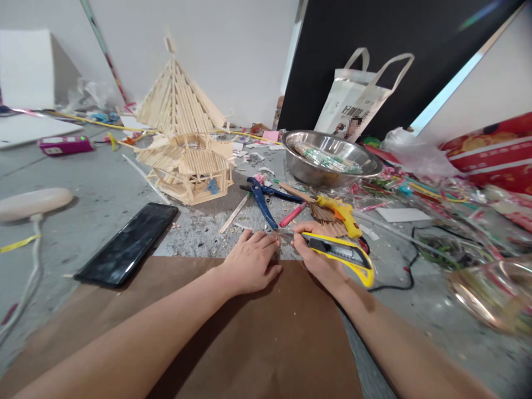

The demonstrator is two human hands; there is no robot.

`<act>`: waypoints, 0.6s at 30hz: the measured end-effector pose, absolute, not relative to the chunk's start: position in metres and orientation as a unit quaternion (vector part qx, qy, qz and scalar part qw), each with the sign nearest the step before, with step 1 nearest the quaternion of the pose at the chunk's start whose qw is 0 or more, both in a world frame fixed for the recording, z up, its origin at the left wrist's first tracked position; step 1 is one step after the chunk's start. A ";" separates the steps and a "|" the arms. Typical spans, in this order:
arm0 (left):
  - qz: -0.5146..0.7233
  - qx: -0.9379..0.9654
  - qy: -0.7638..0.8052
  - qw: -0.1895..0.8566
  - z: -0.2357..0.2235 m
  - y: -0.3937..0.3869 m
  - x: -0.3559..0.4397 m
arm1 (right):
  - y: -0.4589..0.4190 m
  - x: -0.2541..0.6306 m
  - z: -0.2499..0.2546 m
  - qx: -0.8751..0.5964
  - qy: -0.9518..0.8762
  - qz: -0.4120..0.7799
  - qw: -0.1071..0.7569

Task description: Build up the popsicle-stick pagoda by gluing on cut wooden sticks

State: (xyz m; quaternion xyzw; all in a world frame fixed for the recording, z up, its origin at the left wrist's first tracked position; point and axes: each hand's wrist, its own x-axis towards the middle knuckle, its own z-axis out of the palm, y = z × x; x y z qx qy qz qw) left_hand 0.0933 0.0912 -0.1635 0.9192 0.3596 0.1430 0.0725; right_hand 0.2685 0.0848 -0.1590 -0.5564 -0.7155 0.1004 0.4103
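My right hand (318, 260) is closed round a yellow and black utility knife (343, 252), its blade pointing left toward the fingertips of my other hand. My left hand (253, 263) lies palm down, fingers stretched out, at the far edge of a brown sheet (266, 343). What the blade tip touches is too small to make out. Just beyond my hands are blue-handled cutters (262, 204), a pink marker (293, 215) and a yellow glue gun (343, 213).
Behind on the left stands a pavilion model of wooden sticks (189, 166) with a pointed roof. A black phone (128, 244) lies at the left. A steel bowl (299, 166) holds green-and-white packets. Plastic scraps and a black cable (411, 271) spread across the right.
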 end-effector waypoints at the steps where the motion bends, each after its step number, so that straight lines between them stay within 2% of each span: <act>1: 0.142 0.919 0.360 0.072 -0.164 0.091 0.093 | 0.084 0.268 -0.159 -0.554 -0.720 0.094 0.408; 18: 0.128 0.920 0.364 0.065 -0.163 0.090 0.093 | 0.075 0.259 -0.144 -0.529 -0.751 0.018 0.395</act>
